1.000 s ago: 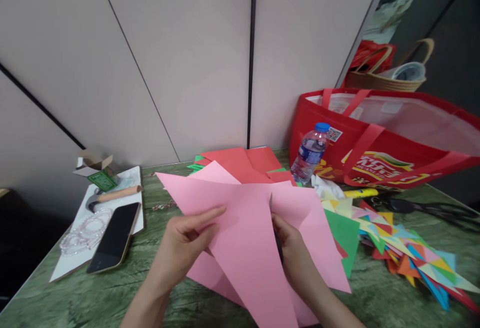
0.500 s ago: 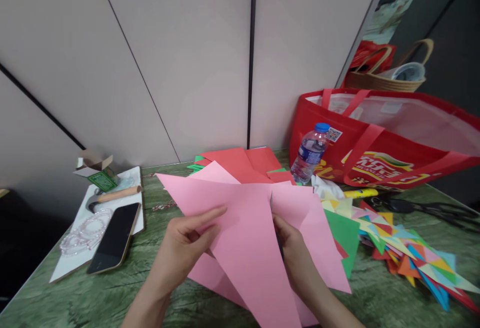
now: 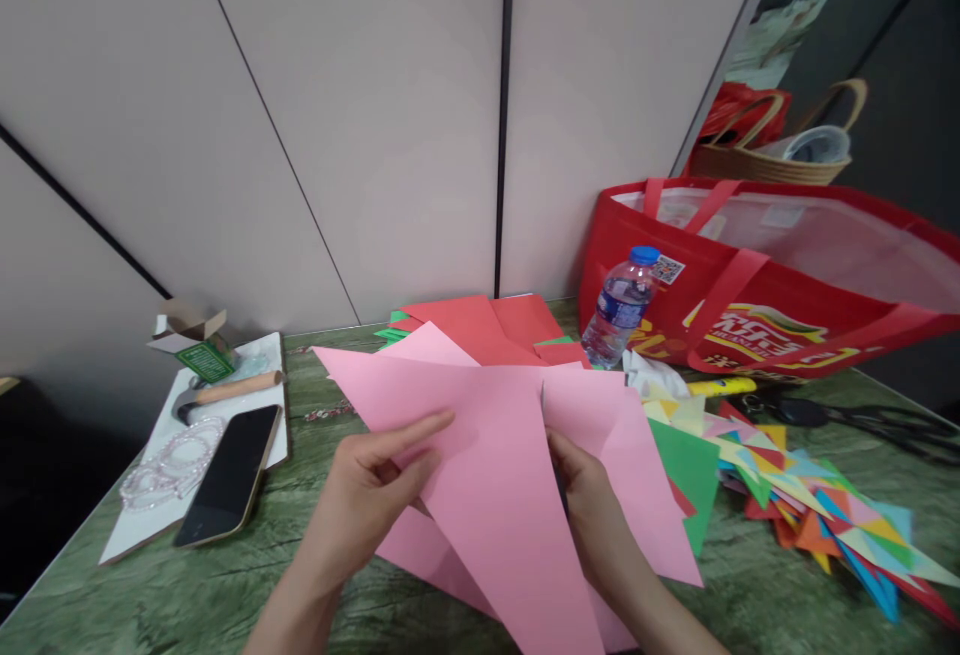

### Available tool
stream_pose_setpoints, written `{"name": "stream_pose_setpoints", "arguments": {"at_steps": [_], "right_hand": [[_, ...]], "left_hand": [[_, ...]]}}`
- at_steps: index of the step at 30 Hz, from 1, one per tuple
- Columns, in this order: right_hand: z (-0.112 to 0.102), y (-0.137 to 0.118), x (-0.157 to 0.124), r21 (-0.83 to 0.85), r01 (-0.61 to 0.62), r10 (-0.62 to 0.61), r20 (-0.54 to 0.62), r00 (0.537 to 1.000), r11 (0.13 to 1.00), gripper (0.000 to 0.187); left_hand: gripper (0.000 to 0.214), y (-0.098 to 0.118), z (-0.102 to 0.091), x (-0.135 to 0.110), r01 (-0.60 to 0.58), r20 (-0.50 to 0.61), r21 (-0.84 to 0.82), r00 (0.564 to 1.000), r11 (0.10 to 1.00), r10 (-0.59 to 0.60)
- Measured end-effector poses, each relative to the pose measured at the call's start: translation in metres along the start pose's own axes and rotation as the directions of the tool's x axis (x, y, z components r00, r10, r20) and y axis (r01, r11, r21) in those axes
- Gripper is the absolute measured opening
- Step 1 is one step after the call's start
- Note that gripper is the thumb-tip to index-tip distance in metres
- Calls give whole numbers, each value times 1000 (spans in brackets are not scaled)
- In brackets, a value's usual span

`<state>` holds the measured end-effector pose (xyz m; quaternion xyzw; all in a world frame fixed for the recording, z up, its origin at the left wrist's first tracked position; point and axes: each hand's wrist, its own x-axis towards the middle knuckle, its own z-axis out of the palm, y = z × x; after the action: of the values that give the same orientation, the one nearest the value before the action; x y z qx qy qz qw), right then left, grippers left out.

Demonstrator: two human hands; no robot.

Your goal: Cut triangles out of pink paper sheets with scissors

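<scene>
A large pink sheet of paper (image 3: 495,475) is held up at the middle of the view. My left hand (image 3: 375,480) pinches its left part, thumb and forefinger on the near face. My right hand (image 3: 581,495) is closed at the sheet's right edge around what looks like scissors (image 3: 560,488), mostly hidden by the paper and fingers. A thin grey blade edge shows along the cut above that hand. More pink paper (image 3: 630,465) lies behind and to the right. Red paper (image 3: 487,325) and green paper (image 3: 686,465) stick out beyond it.
At left, a phone (image 3: 229,475), a hooked tool with a wooden handle (image 3: 236,390) and a small green box (image 3: 206,355) rest on or by a white board (image 3: 127,530). At right are a water bottle (image 3: 619,310), a red bag (image 3: 757,285) and colourful folded paper pieces (image 3: 825,505).
</scene>
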<state>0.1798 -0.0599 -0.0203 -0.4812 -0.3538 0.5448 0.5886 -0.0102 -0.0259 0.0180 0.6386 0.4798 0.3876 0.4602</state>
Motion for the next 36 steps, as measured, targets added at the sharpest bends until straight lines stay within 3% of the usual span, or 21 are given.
{"name": "stream_pose_setpoints", "arguments": {"at_steps": [20,29,36], "right_hand": [[0,0,0,22,-10,10,-16,1000,1000,17],[0,4,1,91,-68,71,-37,997,994,16],[0,-3,1,27,0,2,-47,999,1000,22]], "left_hand": [[31,1,0,-1,11,8,19,1000,1000,-11],[32,-1,1,-1,15,14,-17,1000,1000,-15],[35,3,5,-1,23,22,-36,1000,999,-22]]}}
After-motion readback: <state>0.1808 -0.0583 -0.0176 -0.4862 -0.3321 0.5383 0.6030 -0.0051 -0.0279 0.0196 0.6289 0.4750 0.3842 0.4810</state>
